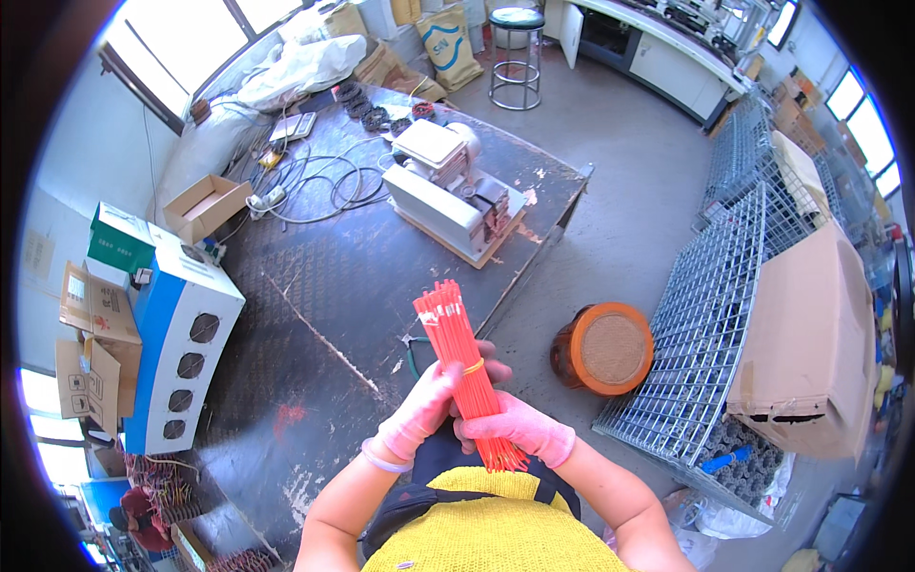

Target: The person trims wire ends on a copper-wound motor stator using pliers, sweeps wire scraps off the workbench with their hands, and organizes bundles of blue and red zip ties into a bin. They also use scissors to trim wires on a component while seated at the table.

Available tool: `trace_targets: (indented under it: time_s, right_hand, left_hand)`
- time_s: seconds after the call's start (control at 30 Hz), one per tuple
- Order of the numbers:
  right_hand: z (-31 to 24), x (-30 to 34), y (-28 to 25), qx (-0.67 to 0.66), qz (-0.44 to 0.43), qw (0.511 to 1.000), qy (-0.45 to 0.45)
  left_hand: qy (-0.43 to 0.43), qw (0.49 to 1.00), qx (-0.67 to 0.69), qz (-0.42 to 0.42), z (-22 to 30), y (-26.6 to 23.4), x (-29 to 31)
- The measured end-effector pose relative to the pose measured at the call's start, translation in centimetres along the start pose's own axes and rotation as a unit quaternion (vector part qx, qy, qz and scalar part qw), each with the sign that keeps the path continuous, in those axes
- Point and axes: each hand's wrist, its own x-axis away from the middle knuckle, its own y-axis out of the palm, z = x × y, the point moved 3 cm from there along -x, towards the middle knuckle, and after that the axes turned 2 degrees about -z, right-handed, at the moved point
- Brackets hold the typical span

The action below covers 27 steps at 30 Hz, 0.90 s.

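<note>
A thick bundle of thin red wires (452, 334) is held upright and slightly tilted in front of my body, with a yellow band (474, 367) around its middle. My left hand (431, 400), in a pink glove, wraps the bundle from the left at mid-height. Lower down, my right hand (522, 427), also gloved in pink, grips it near the bottom end. Pale marks show near the top of the bundle. Beyond it on the dark table (315, 296) stands a small grey-white machine (438, 195) on a board.
A blue-white box with round fans (186, 343) and an open carton (205, 205) sit on the left. Cables (334, 181) lie coiled at the back. To the right are a round brown stool (610, 348), a wire mesh cage (696, 334) and a large cardboard box (805, 334).
</note>
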Motion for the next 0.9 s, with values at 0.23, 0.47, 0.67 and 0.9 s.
trace_targets:
  time_s: [0.23,0.47,0.67,0.9]
  right_hand:
    - [-1.1,6.3,-1.6,-0.047,0.064,0.996,-0.037]
    - [0.5,24.5,-6.8,-0.186,0.344,0.861,-0.326]
    - [8.5,41.4,-20.7,-0.313,0.559,0.61,-0.467]
    - [15.1,49.3,-40.1,-0.347,0.636,0.519,-0.454]
  left_hand:
    - [0.003,1.0,0.021,-0.023,-1.5,6.0,-4.1]
    - [-0.076,0.99,0.0,-0.117,-12.1,4.3,-6.9]
    - [-0.215,0.967,-0.066,-0.119,-16.9,4.4,-7.7]
    - [-0.236,0.963,-0.009,-0.129,-18.5,8.7,-9.7]
